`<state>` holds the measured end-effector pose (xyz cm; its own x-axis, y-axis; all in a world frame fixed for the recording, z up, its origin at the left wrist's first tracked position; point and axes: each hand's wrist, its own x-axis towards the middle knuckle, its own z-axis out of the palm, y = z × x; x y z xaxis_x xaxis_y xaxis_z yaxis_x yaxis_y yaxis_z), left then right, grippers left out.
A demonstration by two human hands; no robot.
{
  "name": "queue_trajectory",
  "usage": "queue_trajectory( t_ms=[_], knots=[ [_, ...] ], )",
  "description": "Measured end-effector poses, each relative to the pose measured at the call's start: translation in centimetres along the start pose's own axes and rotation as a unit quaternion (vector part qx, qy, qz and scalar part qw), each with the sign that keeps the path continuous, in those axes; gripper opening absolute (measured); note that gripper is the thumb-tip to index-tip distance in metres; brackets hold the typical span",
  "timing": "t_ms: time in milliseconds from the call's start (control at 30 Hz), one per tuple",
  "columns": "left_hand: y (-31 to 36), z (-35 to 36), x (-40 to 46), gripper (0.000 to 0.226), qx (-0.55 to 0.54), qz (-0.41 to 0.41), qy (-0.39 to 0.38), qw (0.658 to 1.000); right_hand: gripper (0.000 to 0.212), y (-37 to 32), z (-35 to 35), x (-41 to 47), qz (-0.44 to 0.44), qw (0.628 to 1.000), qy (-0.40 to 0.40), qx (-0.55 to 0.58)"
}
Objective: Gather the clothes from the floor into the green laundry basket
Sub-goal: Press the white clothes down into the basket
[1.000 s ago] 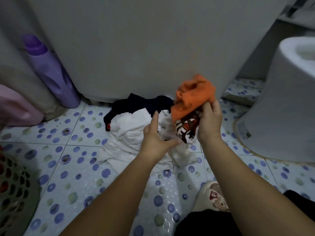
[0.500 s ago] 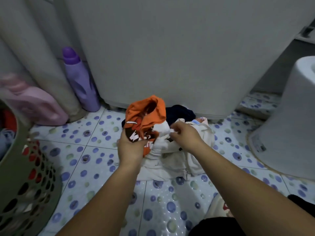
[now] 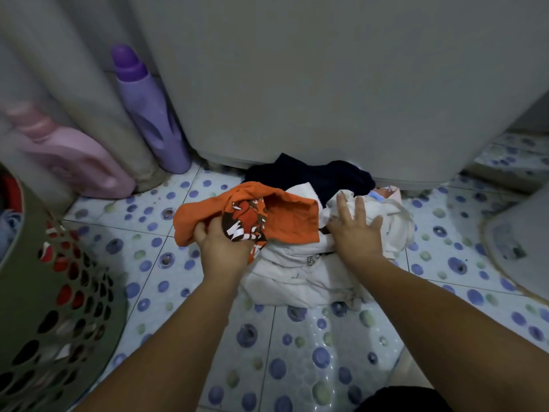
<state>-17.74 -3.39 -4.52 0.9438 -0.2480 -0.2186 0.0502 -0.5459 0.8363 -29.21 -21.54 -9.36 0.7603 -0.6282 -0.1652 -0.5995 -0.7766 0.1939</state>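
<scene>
Clothes: orange garment (image 3: 285, 221) now bunched in left hand (image 3: 221, 248), fingers curled into the fabric near its printed patch. One second back, gripped by right hand and lifted in front of the grey appliance (image 3: 326, 84); half a second back, already handed over to the left. Handover done, so right hand (image 3: 355, 233) freed for the next piece.

Right hand now laid flat on white garment (image 3: 297, 278), fingers straight and spread, pressing or reaching, nothing pinched yet. Half a second ago pinching a white edge; that pinch released since.

Still on the dotted tile floor (image 3: 312, 352): white garment, dark navy piece (image 3: 312, 173) behind it against the appliance base, small pale pink-and-blue item (image 3: 386, 193) at the far right of the pile. Orange garment low, just above or resting on the pile; cannot tell which.

Green laundry basket (image 3: 35, 292) at lower left, more in view than a second ago, already holding red and other items visible through its holes. Well apart from the pile, on the left-hand side.

Judgement: mid-gather, collecting several pieces before one trip to the basket. Next step likely a scoop of the white garment with the right hand. Risk: loose grip on the orange bunch, trailing cloth catching on the basket rim.

Purple bottle (image 3: 148, 114) and pink jug (image 3: 74, 162) beside the appliance, not involved.
</scene>
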Motion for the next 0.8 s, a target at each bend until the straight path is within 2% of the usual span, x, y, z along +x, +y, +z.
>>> queue_trajectory(
  t_ms=[67, 133, 167, 267, 367, 433, 567, 667, 800],
  knots=[
    [0.0, -0.2, -0.1, 0.061, -0.001, -0.001, 0.002, 1.000, 0.036, 0.7, -0.4, 0.3, 0.009, 0.999, 0.002, 0.042],
    [0.1, -0.5, -0.1, 0.059, -0.006, -0.004, 0.004, 1.000, 0.027, 1.5, -1.5, 0.3, 0.043, 0.984, 0.049, 0.165],
    [0.2, -0.8, -0.1, 0.057, -0.009, 0.000, 0.007, 1.000, 0.022, 1.8, -2.3, 0.4, 0.054, 0.964, 0.085, 0.247],
    [0.9, -1.5, -0.7, 0.053, -0.017, 0.015, 0.027, 0.999, 0.014, 2.0, -6.4, 0.0, 0.076, 0.876, 0.141, 0.456],
    [2.2, -2.6, -1.8, 0.054, -0.021, 0.038, 0.037, 0.998, 0.018, 0.7, -12.1, -1.4, 0.092, 0.751, 0.144, 0.638],
    [3.4, -3.8, -2.6, 0.057, -0.035, 0.064, 0.030, 0.997, 0.021, -0.5, -15.7, -2.9, 0.093, 0.673, 0.137, 0.721],
    [6.4, -7.2, -4.2, 0.060, -0.086, 0.119, 0.013, 0.989, 0.017, -3.3, -21.9, -5.9, 0.079, 0.585, 0.111, 0.800],
    [8.2, -10.8, -5.3, 0.053, -0.133, 0.153, 0.008, 0.979, 0.015, -5.7, -25.5, -8.0, 0.079, 0.514, 0.095, 0.849],
    [10.1, -16.0, -7.0, 0.048, -0.190, 0.183, 0.017, 0.965, 0.015, -9.0, -29.9, -10.2, 0.044, 0.441, 0.098, 0.891]
  ],
)
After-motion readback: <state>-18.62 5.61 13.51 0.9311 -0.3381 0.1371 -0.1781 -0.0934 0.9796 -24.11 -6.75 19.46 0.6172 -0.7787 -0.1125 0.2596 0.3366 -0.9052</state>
